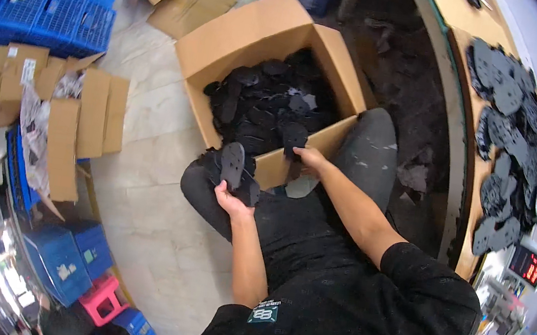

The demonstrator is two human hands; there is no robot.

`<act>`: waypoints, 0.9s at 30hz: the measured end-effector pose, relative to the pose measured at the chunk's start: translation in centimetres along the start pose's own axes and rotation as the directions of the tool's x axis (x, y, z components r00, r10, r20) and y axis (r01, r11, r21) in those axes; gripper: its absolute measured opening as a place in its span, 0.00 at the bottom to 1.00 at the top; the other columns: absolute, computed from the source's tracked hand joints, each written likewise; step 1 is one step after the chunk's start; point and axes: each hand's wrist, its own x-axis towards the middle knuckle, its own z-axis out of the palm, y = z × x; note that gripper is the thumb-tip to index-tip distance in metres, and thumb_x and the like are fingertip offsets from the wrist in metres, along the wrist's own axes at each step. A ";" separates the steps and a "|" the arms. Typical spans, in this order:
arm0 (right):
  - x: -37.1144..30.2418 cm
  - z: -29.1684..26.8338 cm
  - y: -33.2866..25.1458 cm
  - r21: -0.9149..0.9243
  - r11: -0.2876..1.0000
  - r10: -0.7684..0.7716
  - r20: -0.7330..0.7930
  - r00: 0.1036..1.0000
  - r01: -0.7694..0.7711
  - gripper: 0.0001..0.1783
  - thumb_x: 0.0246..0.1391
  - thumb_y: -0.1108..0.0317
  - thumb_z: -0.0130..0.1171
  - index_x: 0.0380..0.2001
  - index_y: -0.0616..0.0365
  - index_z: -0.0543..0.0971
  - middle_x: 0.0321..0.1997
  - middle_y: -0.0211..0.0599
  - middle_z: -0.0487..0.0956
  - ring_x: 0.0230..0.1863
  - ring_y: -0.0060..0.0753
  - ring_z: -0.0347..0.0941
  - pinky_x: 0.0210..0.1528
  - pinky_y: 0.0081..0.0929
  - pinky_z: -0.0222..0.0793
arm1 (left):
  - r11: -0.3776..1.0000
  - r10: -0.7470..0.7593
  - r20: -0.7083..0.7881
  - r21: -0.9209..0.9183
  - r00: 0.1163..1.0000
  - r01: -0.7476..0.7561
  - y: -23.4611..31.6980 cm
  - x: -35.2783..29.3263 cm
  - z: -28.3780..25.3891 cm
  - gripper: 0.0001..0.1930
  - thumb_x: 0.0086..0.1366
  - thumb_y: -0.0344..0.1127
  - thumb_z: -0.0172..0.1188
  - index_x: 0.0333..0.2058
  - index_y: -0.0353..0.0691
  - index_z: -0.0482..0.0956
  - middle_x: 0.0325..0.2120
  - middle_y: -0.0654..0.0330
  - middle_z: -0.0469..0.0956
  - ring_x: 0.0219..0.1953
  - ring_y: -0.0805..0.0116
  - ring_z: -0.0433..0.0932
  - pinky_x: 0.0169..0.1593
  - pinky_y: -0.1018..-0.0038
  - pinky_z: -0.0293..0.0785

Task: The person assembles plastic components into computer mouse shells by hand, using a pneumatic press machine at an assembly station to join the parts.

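An open cardboard box (pixel 252 36) stands on the floor in front of my knees, filled with black flat rubber pieces (pixel 264 99). My left hand (pixel 232 198) holds a small stack of these black pieces (pixel 233 165) over my left knee. My right hand (pixel 310 157) reaches over the box's near wall and grips one black piece (pixel 294 137) at the edge of the pile. I am seated, wearing dark trousers and a black shirt.
A wooden workbench (pixel 471 147) on the right carries several more black pieces (pixel 517 132), with a scale showing a red display (pixel 528 264) near it. Blue crates (pixel 60 1), flattened cardboard (pixel 78 122) and pink stools (pixel 103 298) stand on the tiled floor to the left.
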 end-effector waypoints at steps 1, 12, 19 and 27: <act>1.1 -1.1 0.0 0.007 1.000 0.011 0.034 0.999 -0.011 0.35 0.63 0.50 0.53 0.68 0.53 0.61 0.69 0.58 0.62 0.62 0.63 0.65 0.62 0.61 0.60 | 1.000 -0.012 -0.032 0.000 0.999 0.012 -0.3 -0.5 -0.2 0.26 0.60 0.46 0.48 0.52 0.34 0.75 0.47 0.52 0.80 0.47 0.52 0.80 0.51 0.57 0.77; 5.8 -4.3 -2.4 -0.086 0.995 -0.033 0.129 0.991 0.044 0.16 0.57 0.56 0.66 0.27 0.53 0.74 0.33 0.29 0.72 0.36 0.26 0.68 0.42 0.30 0.71 | 0.968 -0.177 -0.046 0.170 0.983 0.182 -1.5 0.9 -0.7 0.28 0.56 0.43 0.54 0.54 0.34 0.73 0.48 0.52 0.78 0.49 0.52 0.78 0.55 0.60 0.73; 6.5 -2.8 -6.1 -0.171 0.963 -0.193 0.103 0.976 0.208 0.20 0.53 0.54 0.69 0.18 0.49 0.71 0.22 0.21 0.68 0.25 0.19 0.65 0.31 0.24 0.67 | 0.948 -0.284 -0.077 0.130 0.956 0.292 -1.0 1.3 -3.2 0.30 0.55 0.40 0.52 0.58 0.35 0.69 0.53 0.50 0.75 0.53 0.50 0.76 0.58 0.57 0.73; 12.0 -0.3 -12.6 0.014 0.957 -0.289 0.039 0.956 0.289 0.15 0.55 0.56 0.67 0.22 0.52 0.77 0.28 0.24 0.77 0.30 0.21 0.71 0.39 0.24 0.73 | 0.956 -0.182 -0.115 0.213 0.977 0.203 -1.5 1.6 -0.8 0.32 0.56 0.40 0.50 0.60 0.33 0.67 0.54 0.49 0.75 0.55 0.51 0.75 0.61 0.58 0.69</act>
